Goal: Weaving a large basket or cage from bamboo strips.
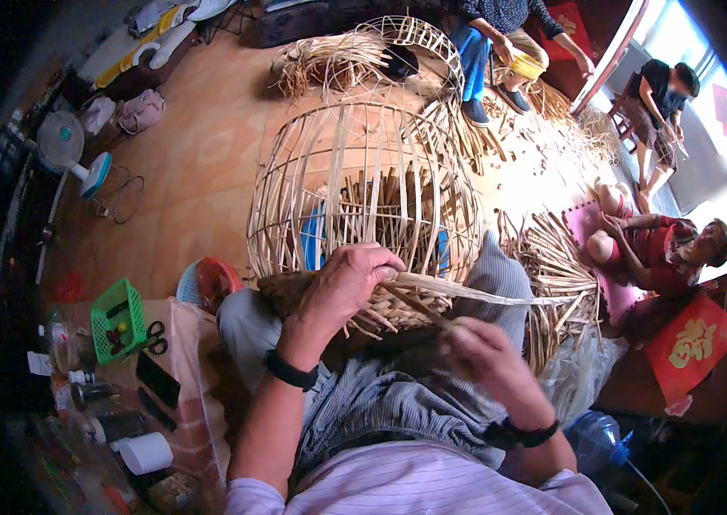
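Observation:
A large barrel-shaped open frame basket [366,176] of woven pale strips lies before my knees, its near rim at my lap. My left hand [348,279] is closed at this rim, thumb and fingers pinching a long pale flat strip [501,297] that runs off to the right. A darker narrow strip [419,307] slants from the rim towards my right hand [485,356]. That hand is blurred, its fingers curled round the strip's end. Bundled strips [389,210] and parts of blue things show through the basket's bars.
Loose strips [557,257] lie right of my knee, near a person seated on a pink mat [599,236]. Two more people sit farther back. At left are a green plastic basket [118,322], scissors [156,338], a phone [158,380] and a fan [60,142].

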A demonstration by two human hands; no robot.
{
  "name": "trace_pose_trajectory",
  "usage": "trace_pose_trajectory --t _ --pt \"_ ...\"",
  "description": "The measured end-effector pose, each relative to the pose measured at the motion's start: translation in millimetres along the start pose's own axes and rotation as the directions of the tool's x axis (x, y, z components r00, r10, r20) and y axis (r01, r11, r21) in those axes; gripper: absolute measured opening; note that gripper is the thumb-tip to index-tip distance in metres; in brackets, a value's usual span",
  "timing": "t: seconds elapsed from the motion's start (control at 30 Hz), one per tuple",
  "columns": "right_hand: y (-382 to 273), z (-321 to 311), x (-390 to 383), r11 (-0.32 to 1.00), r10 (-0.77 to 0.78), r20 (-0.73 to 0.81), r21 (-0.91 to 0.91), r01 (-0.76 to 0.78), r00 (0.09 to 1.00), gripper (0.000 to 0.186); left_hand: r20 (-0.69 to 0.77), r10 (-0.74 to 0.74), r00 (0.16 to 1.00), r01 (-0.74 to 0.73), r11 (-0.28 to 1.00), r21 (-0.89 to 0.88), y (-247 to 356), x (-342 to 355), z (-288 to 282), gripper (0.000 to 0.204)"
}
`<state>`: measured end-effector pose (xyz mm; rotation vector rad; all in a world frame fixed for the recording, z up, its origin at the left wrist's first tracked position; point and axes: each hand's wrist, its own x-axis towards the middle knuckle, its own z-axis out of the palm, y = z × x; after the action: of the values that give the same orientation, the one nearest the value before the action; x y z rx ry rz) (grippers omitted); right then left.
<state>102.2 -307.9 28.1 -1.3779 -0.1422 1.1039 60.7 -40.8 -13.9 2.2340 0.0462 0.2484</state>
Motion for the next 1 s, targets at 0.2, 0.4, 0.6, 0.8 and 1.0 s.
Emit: trace_pose_trajectory --t 0.2,0.4,0.6,0.8,1.0 --pt "-23.2 -52.7 -34.4 0.967 -0.201 0.021 0.167 0.194 0.979 0.036 0.050 0.210 0.976 -0.215 0.966 0.142 -3.7 -7.6 -8.2 0.028" --pt "-19.0 -76.8 -33.1 0.821 -0.501 0.117 0.380 0.427 0.858 0.046 -0.019 0.230 0.973 -0.225 0.964 0.143 5.2 -13.7 -3.9 0.034" --pt "-0.7 -40.1 32.3 0.940 -0.305 0.078 -0.136 0.313 0.949 0.033 -0.080 0.156 0.985 -0.145 0.981 0.131 -3.0 -10.8 8.2 0.032" --pt "-15.9 -6.4 94.7 0.935 -0.348 -0.020 0.072 0.348 0.937 0.027 -0.103 0.105 0.989 -0.084 0.979 0.185 -4.5 -12.7 10.9 0.039" --pt "-42.8 -6.9 141.4 0.877 -0.424 -0.167 0.171 0.450 0.890 0.022 -0.043 0.040 0.998 -0.016 0.886 0.464 23.7 -24.1 19.8 0.085"
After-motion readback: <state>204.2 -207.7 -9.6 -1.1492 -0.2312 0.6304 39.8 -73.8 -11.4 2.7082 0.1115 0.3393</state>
